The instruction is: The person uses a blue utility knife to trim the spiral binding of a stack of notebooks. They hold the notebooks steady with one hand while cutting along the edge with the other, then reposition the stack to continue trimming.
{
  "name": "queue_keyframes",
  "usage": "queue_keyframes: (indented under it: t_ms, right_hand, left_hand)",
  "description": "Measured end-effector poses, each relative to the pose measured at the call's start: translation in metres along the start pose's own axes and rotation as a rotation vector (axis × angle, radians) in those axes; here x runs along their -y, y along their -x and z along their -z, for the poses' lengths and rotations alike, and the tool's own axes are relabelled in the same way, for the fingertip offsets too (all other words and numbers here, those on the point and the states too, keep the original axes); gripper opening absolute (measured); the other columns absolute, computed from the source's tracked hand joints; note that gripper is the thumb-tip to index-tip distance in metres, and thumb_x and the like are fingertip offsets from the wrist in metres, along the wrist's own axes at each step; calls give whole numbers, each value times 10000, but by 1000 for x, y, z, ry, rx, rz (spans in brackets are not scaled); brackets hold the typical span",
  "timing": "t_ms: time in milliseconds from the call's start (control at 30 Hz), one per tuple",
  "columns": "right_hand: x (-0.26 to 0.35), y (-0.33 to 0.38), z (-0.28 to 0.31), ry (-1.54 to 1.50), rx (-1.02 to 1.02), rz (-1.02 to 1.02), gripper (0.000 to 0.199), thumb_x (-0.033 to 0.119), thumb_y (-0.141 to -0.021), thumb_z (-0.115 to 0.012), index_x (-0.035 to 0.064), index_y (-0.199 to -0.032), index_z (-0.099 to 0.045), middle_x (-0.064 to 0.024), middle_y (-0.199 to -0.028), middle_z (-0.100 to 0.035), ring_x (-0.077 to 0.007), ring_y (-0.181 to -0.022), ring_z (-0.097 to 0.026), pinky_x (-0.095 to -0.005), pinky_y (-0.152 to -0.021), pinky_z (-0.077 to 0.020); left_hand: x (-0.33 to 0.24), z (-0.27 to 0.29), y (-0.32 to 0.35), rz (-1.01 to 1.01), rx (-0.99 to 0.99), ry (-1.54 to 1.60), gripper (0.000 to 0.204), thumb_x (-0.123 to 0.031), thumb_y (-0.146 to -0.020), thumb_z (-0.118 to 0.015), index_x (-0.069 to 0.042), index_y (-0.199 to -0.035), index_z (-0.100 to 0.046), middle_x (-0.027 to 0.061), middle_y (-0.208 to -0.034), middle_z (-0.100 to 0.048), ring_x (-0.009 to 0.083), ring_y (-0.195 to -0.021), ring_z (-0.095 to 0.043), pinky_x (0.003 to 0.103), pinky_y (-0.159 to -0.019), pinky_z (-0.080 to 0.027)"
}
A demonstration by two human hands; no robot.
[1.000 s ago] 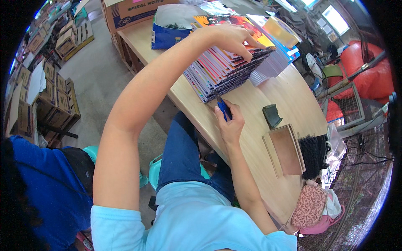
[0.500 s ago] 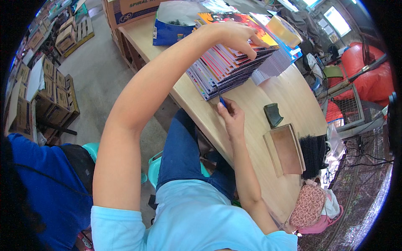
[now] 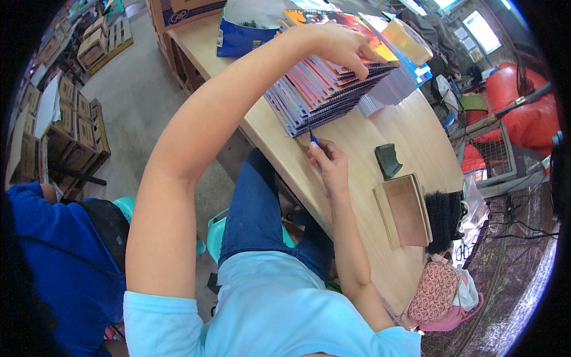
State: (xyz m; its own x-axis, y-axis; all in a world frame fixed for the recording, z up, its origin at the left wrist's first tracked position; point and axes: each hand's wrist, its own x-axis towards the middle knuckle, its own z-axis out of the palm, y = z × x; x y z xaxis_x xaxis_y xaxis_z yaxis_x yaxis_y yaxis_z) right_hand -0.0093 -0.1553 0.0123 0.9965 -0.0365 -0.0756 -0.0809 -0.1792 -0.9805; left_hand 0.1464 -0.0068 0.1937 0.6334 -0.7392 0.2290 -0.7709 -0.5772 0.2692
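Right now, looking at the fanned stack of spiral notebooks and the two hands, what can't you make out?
- Head view: the small blue tool in the right hand; the fingers hide most of it, so its kind is unclear.
- The top cover of the fanned stack of spiral notebooks; the left hand covers part.
- The inside of the blue box; cut by the top edge.

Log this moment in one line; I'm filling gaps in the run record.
left hand: resting on notebook stack | right hand: holding blue pen by stack edge | surface: wooden table
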Motion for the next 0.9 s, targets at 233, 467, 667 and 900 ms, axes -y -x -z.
queue_keyframes:
  t_ms: [233, 467, 667, 900]
  right_hand:
    - [0, 8, -10, 528, -270, 537, 417, 244, -762, -768, -28, -1053, -644, -175, -998, -608, -295, -965, -609, -382, -825, -483]
    - [-2, -3, -1, 32, 61, -90, 381, 287, -855, -679, -29, -1063, -637, -127, -753, -620, -244, -656, -613, -360, -668, -509]
    - [5, 3, 2, 418, -133, 297, 407, 265, -834, -701, -43, -1090, -627, -143, -853, -635, -257, -815, -648, -325, -772, -521]
    - [-15, 6, -10, 546, -269, 544, 405, 219, -794, -744, -17, -1099, -620, -168, -1018, -599, -267, -963, -620, -366, -831, -503]
  left_hand:
    - [1, 0, 3, -4, -37, 3, 659, -461, -682, -622, -341, -1328, -563, 202, -1453, -419, 361, -1199, -546, 353, -1029, -404]
    - [10, -5, -2, -20, -56, 14, 654, -451, -694, -636, -359, -1335, -549, 230, -1406, -462, 370, -1156, -576, 366, -984, -437]
    - [3, 18, 0, -87, 23, 131, 635, -436, -671, -659, -167, -1246, -638, 215, -1138, -651, 319, -1027, -631, 359, -901, -482]
    - [8, 10, -3, -43, -8, 110, 578, -436, -672, -656, -170, -1184, -674, 123, -1093, -692, 283, -1005, -643, 352, -883, -487]
